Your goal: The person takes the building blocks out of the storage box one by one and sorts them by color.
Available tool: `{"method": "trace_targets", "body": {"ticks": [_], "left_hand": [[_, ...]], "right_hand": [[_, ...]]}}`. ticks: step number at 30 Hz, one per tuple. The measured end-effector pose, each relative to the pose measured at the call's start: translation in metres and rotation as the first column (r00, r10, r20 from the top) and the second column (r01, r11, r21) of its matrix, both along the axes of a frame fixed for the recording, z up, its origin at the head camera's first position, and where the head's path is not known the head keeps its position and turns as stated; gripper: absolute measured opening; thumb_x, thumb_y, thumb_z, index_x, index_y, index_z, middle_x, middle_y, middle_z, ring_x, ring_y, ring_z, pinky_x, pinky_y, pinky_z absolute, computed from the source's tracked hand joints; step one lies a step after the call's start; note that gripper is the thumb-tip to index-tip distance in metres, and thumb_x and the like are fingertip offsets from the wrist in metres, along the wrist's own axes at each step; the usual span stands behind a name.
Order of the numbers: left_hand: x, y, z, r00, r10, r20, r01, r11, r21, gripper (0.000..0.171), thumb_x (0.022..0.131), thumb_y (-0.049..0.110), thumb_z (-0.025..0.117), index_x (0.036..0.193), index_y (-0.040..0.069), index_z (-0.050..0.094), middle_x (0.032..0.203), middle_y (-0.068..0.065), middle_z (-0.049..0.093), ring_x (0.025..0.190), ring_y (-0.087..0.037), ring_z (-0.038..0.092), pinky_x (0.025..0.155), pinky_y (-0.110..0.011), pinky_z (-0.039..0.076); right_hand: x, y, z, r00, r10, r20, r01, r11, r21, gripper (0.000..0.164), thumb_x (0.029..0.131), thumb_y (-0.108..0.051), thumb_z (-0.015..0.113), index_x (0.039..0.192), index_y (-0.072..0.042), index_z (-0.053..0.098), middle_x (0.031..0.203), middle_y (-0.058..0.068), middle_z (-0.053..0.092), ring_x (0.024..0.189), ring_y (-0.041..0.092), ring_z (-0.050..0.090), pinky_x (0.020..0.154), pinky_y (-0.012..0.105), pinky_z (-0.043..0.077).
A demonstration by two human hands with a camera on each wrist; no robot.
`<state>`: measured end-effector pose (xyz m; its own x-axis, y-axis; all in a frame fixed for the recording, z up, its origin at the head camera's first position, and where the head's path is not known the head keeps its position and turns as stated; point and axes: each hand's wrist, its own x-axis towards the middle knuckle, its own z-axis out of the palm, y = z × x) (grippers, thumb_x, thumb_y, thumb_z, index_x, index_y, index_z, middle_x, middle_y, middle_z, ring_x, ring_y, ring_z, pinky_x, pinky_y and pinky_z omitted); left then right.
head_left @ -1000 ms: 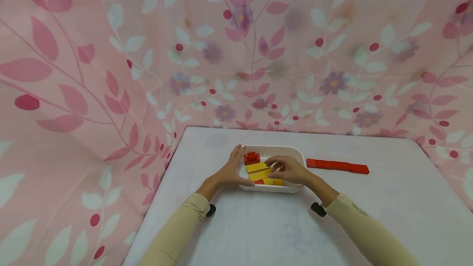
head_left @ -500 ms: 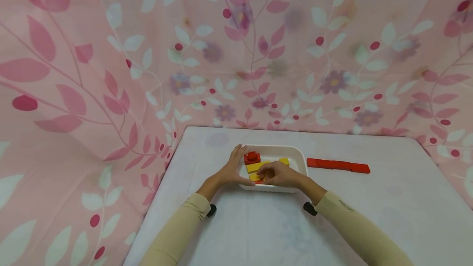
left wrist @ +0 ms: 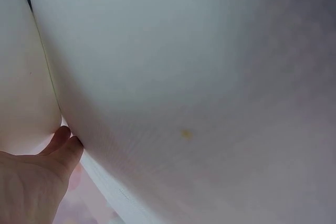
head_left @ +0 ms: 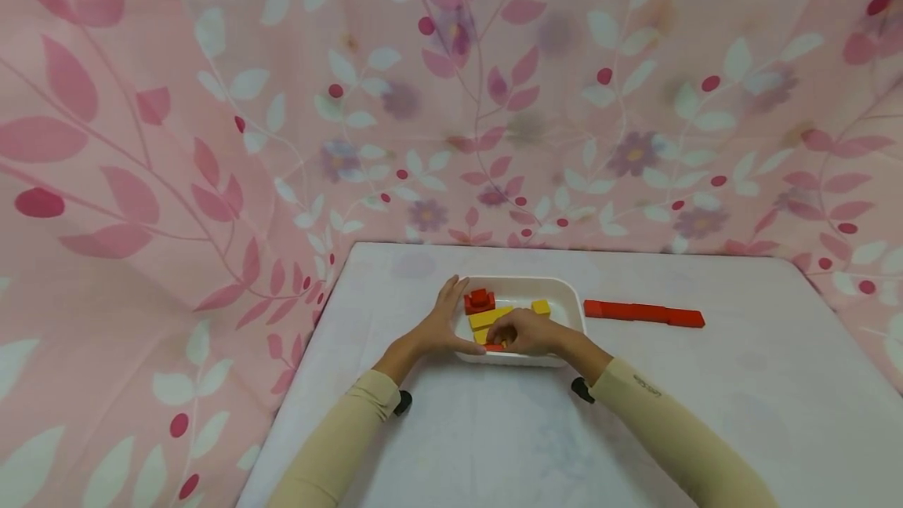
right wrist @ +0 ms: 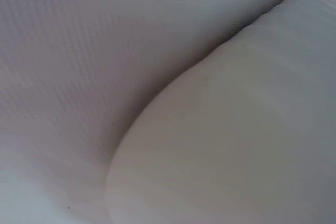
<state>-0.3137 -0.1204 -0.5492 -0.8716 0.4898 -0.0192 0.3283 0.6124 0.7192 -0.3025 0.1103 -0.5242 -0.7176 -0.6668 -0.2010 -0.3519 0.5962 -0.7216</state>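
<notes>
Across the left end of a white tray (head_left: pixel 567 315), the left hand (head_left: pixel 439 328) spread wide, thumb at the near rim and fingertips at the far left corner, fingers fairly straight, bracing the tray from outside. In the left wrist view, the same hand low at the left, fingertips against a pale surface. Over the near middle of the tray, the right hand (head_left: pixel 531 331) reaching in from the right, fingers bent down among the blocks. Cannot tell if pinching a piece or only touching, the fingertips being partly hidden.

Inside the tray, at the far left, a red block stack (head_left: pixel 479 301) with a smaller piece on top. Just nearer, a long yellow block (head_left: pixel 490 319) lying aslant, right end near the right hand. Nearer again, another yellow block (head_left: pixel 481 336), partly covered by that hand. By the near wall, below the right fingertips, a flat red piece (head_left: pixel 494 348). On the far side of the right hand, well apart from the red stack, a small yellow block (head_left: pixel 541 307).

Just beyond the tray's right end, on the white-covered table (head_left: pixel 536 437), a row of red blocks (head_left: pixel 643 313), end to end. Behind, a pink floral cloth (head_left: pixel 381 132).
</notes>
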Motion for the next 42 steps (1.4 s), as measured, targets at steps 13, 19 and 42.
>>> {"method": "trace_targets", "body": {"ticks": [13,19,42], "left_hand": [[0.0015,0.0011,0.0013,0.999,0.034,0.016,-0.033,0.999,-0.021,0.124,0.053,0.062,0.078,0.147,0.036,0.002,0.154,0.009,-0.012,0.143,-0.024,0.007,0.105,-0.058,0.030],[0.0013,0.0018,0.0023,1.000,0.017,0.003,-0.017,1.000,-0.013,0.124,0.054,0.063,0.078,0.147,0.034,0.002,0.155,0.002,-0.010,0.143,-0.027,0.008,0.105,-0.058,0.030],[0.0012,-0.0004,-0.0002,1.000,0.005,-0.004,-0.005,1.000,0.016,0.125,0.053,0.064,0.077,0.148,0.030,0.003,0.155,0.000,-0.007,0.142,-0.025,0.009,0.104,-0.058,0.031]], "right_hand": [[0.0029,0.0042,-0.0061,0.999,-0.020,-0.044,0.017,0.998,-0.057,0.018,0.082,-0.022,0.069,0.099,-0.024,0.072,0.076,-0.009,0.064,0.073,0.014,0.055,0.068,0.024,0.051],[0.0035,0.0056,-0.0052,0.998,-0.040,-0.045,0.036,0.996,-0.082,0.018,0.082,-0.024,0.070,0.100,-0.022,0.071,0.078,-0.007,0.064,0.071,0.013,0.056,0.067,0.024,0.052],[0.0015,0.0049,-0.0064,0.982,-0.173,-0.078,0.158,0.972,-0.173,0.021,0.081,-0.025,0.071,0.101,-0.018,0.071,0.099,-0.004,0.068,0.076,0.012,0.058,0.070,0.021,0.053]]}}
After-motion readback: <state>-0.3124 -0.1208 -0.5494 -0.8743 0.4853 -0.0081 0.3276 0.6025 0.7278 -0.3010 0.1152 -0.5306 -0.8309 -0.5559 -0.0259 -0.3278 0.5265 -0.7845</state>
